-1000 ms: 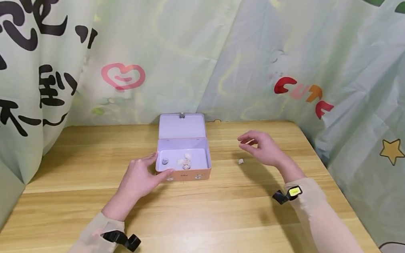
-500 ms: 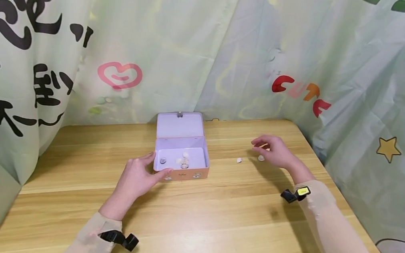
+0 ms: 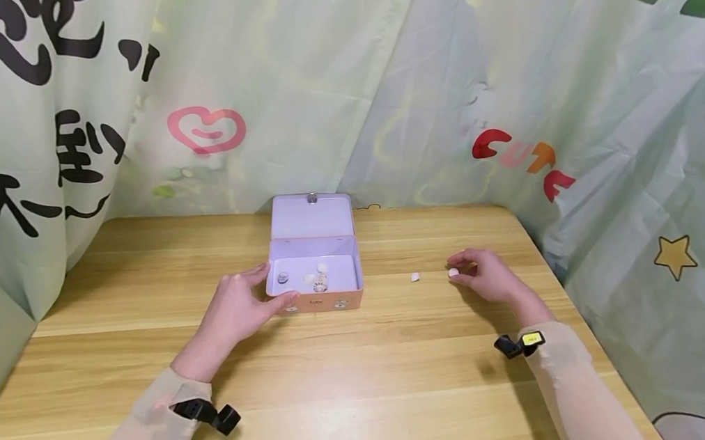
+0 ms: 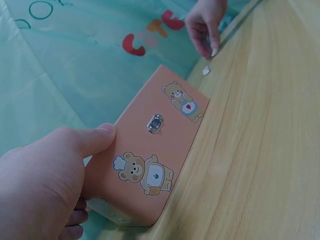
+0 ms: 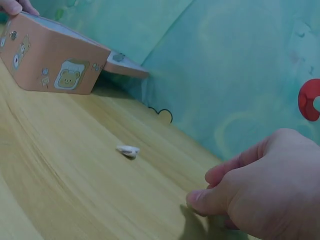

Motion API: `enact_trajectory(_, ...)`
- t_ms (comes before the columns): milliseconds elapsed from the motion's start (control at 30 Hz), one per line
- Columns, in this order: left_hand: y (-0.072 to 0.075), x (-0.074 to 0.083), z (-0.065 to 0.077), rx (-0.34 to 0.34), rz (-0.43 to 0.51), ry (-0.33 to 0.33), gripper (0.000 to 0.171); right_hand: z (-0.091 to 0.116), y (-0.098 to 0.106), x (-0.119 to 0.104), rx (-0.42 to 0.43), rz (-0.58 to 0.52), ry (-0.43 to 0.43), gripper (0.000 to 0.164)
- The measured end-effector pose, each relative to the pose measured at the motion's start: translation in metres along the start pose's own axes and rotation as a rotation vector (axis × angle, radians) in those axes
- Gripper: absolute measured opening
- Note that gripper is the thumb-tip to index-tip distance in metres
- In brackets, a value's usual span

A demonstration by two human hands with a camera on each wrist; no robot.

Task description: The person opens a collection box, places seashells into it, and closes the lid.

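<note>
Peach-orange box (image 4: 141, 142), lilac inside, bears printed teddy bears (image 4: 158, 176).

- Orange-pink box (image 4: 150, 142): upright, lid swung open, lilac inside, bears on its front; its near-left corner is gripped by my left fingers (image 3: 259, 275).
- Small white piece (image 3: 453, 273): between my right fingers (image 3: 464, 256) and thumb.

On the curtain (image 3: 293, 113): "CUTE" (image 3: 541, 157) — red, pink, orange (black characters (image 3: 77, 150) further left).

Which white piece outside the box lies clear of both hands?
The white piece nearer the box; the other piece is at the fingertips of the right hand.
</note>
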State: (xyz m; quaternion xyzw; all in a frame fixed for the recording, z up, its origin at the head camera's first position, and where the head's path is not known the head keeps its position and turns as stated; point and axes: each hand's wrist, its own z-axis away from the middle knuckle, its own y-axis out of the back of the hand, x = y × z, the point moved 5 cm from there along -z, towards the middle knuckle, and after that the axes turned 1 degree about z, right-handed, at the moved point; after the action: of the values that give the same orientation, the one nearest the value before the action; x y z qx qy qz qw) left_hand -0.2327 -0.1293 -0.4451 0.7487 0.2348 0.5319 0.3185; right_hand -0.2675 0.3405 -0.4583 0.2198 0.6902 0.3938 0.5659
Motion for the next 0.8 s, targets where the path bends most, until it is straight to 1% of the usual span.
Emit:
enact_trajectory(133, 0.001, 0.000, 0.001, 0.007, 0.002, -0.007, 0.090, 0.001, -0.002, 0.002, 0.010, 0.020, 0.020, 0.026)
enact_trajectory(300, 0.001, -0.001, 0.002, 0.011, -0.001, -0.009, 0.090, 0.002, -0.003, -0.001, 0.003, 0.025, 0.038, 0.023)
enact_trajectory(533, 0.000, -0.003, 0.003, 0.006, -0.002, -0.006, 0.090, 0.002, -0.006, -0.004, -0.004, 0.055, 0.023, 0.019)
enact_trajectory(700, 0.001, -0.002, 0.002, 0.009, -0.002, -0.011, 0.090, 0.001, -0.006, -0.008, 0.017, 0.029, 0.009, 0.015)
enact_trajectory(800, 0.001, 0.000, 0.001, 0.005, 0.006, -0.010, 0.089, 0.000, -0.006, -0.013, 0.031, 0.005, 0.000, 0.016)
